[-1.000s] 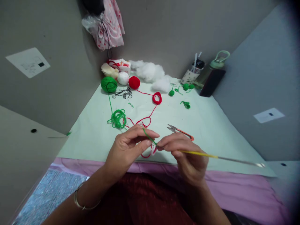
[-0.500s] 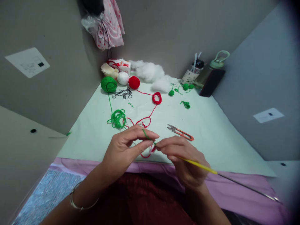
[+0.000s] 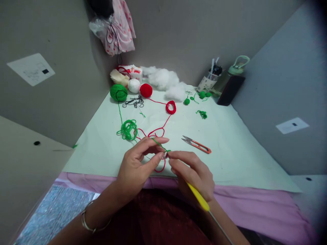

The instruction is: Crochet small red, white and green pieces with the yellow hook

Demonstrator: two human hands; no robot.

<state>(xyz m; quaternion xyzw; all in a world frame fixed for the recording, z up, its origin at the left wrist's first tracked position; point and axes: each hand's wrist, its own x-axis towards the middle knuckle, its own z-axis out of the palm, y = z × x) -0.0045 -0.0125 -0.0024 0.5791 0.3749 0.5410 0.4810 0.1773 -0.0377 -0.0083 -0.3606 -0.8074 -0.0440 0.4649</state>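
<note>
Between the thumb and fingers of my left hand is a small crochet piece, white and red, mostly covered by fingertips. A green yarn strand runs over the left index finger down to it. My right hand is closed around a crochet hook with a yellow handle; its metal shaft points toward the lower right, while the working tip is hidden at the piece. The right fingertips touch the piece. Red yarn loops below. Orange-handled thread snips lie right of the hands.
Behind the hands lie a green yarn tangle and a red yarn coil. Green, white and red balls stand at the back beside white stuffing. A bottle, a dark phone-like slab and a pen cup stand back right.
My right hand has turned and shifted left, swinging the hook's handle end downward to a steeper slant. The left hand has moved slightly, and the piece sits a little higher.
</note>
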